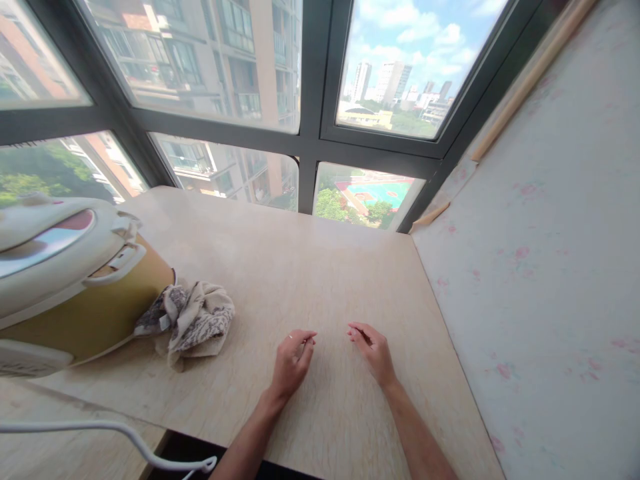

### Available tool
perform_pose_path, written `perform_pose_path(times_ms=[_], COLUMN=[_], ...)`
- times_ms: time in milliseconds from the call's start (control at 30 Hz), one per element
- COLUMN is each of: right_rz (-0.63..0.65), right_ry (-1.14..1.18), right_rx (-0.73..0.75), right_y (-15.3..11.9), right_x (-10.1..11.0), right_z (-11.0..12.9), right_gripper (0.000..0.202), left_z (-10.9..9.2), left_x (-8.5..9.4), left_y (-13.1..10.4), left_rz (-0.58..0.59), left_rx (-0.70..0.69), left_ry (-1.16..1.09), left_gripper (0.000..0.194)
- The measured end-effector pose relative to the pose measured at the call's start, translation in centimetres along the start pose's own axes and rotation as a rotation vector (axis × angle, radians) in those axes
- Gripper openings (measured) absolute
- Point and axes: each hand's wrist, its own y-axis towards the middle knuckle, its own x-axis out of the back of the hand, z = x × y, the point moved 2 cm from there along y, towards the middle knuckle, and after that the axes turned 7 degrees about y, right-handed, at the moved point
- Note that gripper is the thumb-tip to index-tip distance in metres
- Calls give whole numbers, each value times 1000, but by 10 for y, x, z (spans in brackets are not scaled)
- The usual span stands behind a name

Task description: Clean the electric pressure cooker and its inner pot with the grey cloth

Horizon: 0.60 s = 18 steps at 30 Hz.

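Note:
My left hand (293,359) rests on the pale counter (300,267), its fingers loosely curled with the thumb close to the index finger. A thin ring shows on one of its fingers. Facing it across a short gap, my right hand (371,348) is curled in the same way, thumb near the fingertips. I see nothing held in either hand. To the left of my left hand lies a crumpled grey and beige cloth (203,317), untouched. It sits against the base of a rice cooker (85,293) with a white lid and yellow-green body.
A white cable (100,427) crosses the lower left near the counter's front edge, above a dark opening (190,450). Dark window frames (225,130) bound the back. A flowered wall (540,267) with peeling paper borders the right side.

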Motion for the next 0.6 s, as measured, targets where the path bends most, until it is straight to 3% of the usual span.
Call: perform_pose_path(times_ms=[133, 267, 367, 433, 600], right_rz=[0, 7, 13, 15, 8], right_ry=[2, -3, -12, -15, -37], right_rx=[4, 5, 5, -2, -22], right_y=[-1, -2, -2, -2, -4], right_x=[0, 0, -1, -1, 0], right_z=[-1, -2, -3, -4, -5], right_gripper=[36, 37, 38, 39, 41], left_z=[10, 25, 37, 45, 61], left_x=[41, 102, 139, 154, 164], left_y=[1, 10, 20, 23, 22], left_rz=[-336, -493, -428, -353, -205], left_rx=[-76, 61, 269, 352, 460], left_ry=[272, 642, 840, 911, 992], left_gripper=[20, 26, 48, 61, 84])
